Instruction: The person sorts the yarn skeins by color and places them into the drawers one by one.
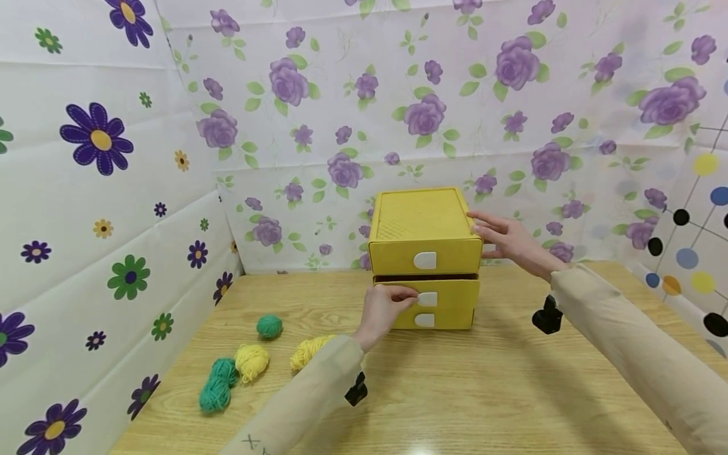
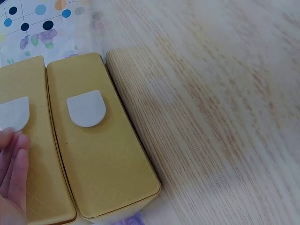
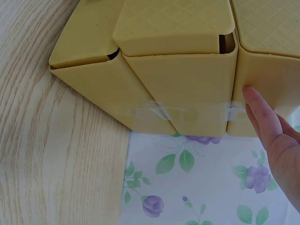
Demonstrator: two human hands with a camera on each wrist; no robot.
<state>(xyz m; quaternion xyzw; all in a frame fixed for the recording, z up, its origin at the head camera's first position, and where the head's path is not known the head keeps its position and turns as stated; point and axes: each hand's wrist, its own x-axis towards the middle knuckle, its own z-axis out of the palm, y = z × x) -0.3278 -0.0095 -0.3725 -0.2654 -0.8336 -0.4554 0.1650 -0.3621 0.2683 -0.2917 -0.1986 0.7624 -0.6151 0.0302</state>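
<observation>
A yellow drawer unit (image 1: pixel 421 215) with white tabs on its fronts stands against the back wall. My left hand (image 1: pixel 384 309) pinches the white tab (image 1: pixel 428 299) of the middle drawer (image 1: pixel 455 294). That drawer juts out a little, leaving a dark gap above its front. In the left wrist view the thumb and fingers of the left hand (image 2: pixel 13 173) meet at the tab's edge. My right hand (image 1: pixel 509 240) rests on the unit's right side near the top, fingers fairly straight. In the right wrist view the middle drawer (image 3: pixel 176 42) sticks out past the one beside it.
Balls and skeins of yarn lie on the wooden table (image 1: pixel 455 392) at left: a green ball (image 1: pixel 270 327), a yellow ball (image 1: pixel 252 362), a green skein (image 1: pixel 218 385) and a yellow skein (image 1: pixel 309 351) partly behind the left sleeve. Floral sheets (image 1: pixel 318 126) enclose the table.
</observation>
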